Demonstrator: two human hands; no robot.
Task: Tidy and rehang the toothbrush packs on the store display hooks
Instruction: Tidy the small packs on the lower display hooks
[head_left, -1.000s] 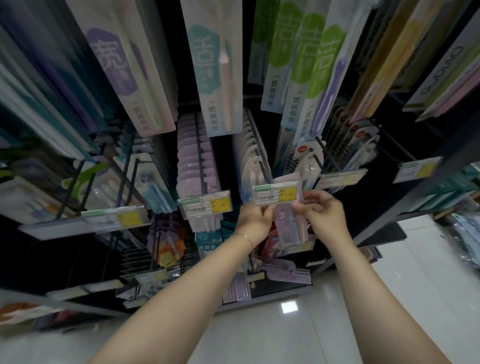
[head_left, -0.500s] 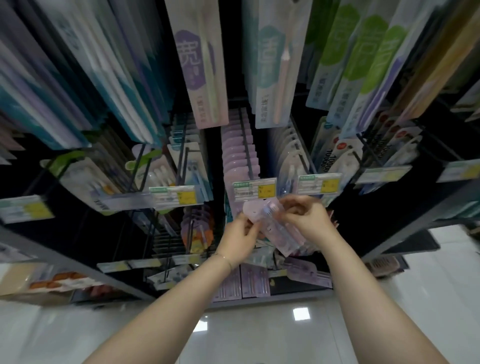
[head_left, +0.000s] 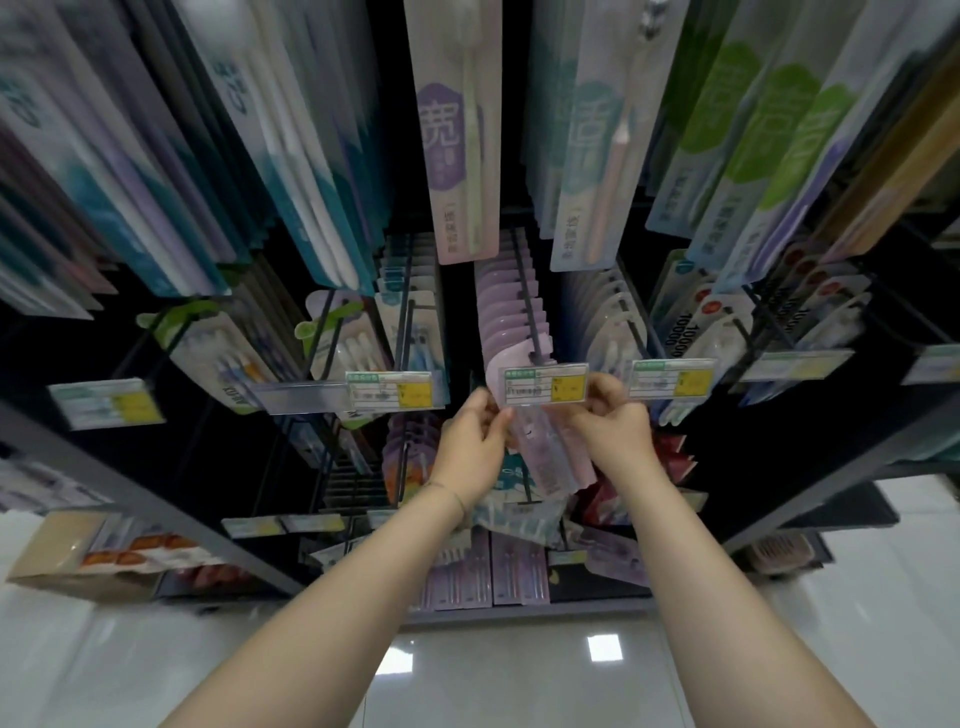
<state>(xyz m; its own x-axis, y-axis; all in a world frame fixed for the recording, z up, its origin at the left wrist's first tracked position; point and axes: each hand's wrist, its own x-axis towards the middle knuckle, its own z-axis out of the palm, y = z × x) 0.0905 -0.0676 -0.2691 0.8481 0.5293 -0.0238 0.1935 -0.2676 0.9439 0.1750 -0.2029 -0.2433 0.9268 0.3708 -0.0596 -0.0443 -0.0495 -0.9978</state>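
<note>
A pale purple toothbrush pack (head_left: 545, 457) hangs down from just under the price tag (head_left: 543, 385) of the middle hook (head_left: 527, 306). My left hand (head_left: 475, 441) pinches its left edge near the top. My right hand (head_left: 610, 421) grips its upper right part, fingers up at the tag. A row of matching purple packs (head_left: 506, 312) fills the hook behind the tag. The pack's hang hole is hidden behind the tag and my fingers.
Long toothbrush packs (head_left: 457, 130) hang from hooks overhead. White packs (head_left: 605, 317) fill the hook to the right, with price tags (head_left: 670, 378) along the row. More packs hang on lower hooks (head_left: 410, 457). A cardboard box (head_left: 67, 551) sits lower left. Glossy white floor (head_left: 493, 675) lies below.
Both hands carried the purple pack from under the right-hand tag leftward to the purple row's hook. The pack, tilted half a second ago, now hangs straighter right below that tag.
</note>
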